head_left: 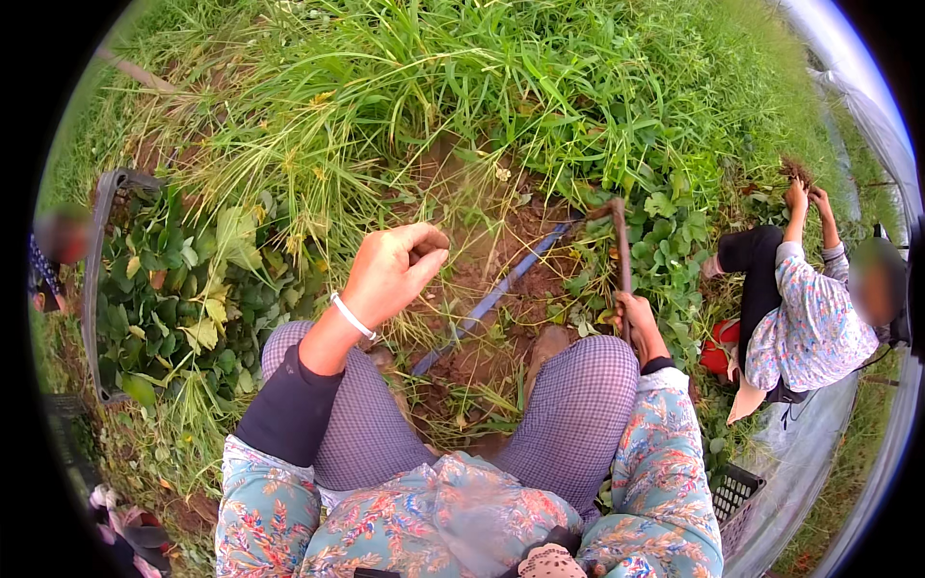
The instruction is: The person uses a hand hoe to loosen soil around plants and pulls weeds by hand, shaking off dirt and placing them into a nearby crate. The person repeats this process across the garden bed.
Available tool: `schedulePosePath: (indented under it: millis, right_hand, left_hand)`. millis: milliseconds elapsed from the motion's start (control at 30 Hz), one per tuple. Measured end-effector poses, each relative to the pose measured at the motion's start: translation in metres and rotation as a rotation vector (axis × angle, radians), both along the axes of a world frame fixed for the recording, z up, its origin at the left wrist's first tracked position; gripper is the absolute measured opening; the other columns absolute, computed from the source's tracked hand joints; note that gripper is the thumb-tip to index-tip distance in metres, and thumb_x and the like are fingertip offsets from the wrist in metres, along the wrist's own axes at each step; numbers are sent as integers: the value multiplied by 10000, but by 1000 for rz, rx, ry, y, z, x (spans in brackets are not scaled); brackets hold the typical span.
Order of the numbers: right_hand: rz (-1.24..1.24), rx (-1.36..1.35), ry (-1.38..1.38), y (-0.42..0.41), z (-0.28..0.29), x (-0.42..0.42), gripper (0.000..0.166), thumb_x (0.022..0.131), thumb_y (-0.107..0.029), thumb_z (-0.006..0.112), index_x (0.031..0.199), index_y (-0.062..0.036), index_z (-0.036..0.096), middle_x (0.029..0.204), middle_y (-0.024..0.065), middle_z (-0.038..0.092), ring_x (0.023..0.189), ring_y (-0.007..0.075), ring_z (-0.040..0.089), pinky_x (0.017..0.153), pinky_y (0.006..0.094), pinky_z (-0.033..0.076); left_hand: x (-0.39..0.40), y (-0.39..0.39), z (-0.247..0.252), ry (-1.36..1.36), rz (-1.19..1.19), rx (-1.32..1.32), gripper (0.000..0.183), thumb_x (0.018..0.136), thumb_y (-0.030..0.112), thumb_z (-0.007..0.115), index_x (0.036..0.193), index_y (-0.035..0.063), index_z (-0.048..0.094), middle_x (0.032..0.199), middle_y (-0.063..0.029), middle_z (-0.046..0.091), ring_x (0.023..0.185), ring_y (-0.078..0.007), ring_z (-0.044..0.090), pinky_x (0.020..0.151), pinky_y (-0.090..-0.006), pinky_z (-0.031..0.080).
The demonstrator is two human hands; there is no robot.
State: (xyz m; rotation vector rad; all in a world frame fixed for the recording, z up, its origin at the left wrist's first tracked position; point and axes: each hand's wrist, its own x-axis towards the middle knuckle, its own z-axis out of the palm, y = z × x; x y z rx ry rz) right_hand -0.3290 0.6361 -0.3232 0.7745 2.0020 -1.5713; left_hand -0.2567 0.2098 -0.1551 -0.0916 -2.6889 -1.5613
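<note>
My left hand (pixel 401 264) is raised over the bare soil (pixel 462 303), its fingers curled in towards the thumb. Nothing shows sticking out of it, though the inside of the palm is hidden. By my right knee, my right hand (pixel 637 318) grips the handle of a small hand hoe (pixel 623 246). The hoe's brown head (pixel 601 210) points left among stems and leaves at the far end of a blue flat hose (pixel 498 292). This hose runs slantwise over the soil between my knees. Tall grass (pixel 448 94) stands just beyond.
A dark-rimmed crate (pixel 92 289) full of leafy plants stands on the left. At right, a person (pixel 809 318) sits holding up a rooted clump (pixel 795 170). Low leafy plants (pixel 661 238) grow between us. A black plastic crate (pixel 737 498) and plastic sheeting (pixel 802 448) lie lower right. Another person (pixel 54 253) is far left.
</note>
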Motion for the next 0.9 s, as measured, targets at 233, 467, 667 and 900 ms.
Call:
schedulePosePath:
  millis: [233,467,667,900]
  right_hand:
    - [-265,151,-63,119,-2,64,192,777,-183,582,647,-75,490,513,6,453,341,133,440,297,264,346]
    - [-160,242,136,69,-7,60,190,761,-165,584,659,-43,480,488,4,438,334,98,416,304,231,342]
    - [-68,74,299,13,-28,20,212,759,-210,632,709,-43,513,486,3,465,333,97,436,324,225,357]
    - [-160,-29,162,2,-74,-7,215,745,-246,629,726,-69,509,508,-11,453,339,92,426,323,224,356]
  left_hand:
    - [-17,9,-8,-6,-26,32,142,787,64,600,899,-23,611,745,-69,637,639,-96,598,591,-229,486]
    - [-27,29,-22,-15,-280,-222,182,742,100,611,895,3,604,734,-112,607,623,-204,592,572,-301,471]
    - [-70,80,-96,-4,-663,-584,125,722,110,575,794,8,567,771,-147,588,728,-318,592,647,-403,482]
    - [-114,166,-225,-68,-864,-834,97,702,89,534,780,62,585,826,-104,593,865,-275,583,744,-418,461]
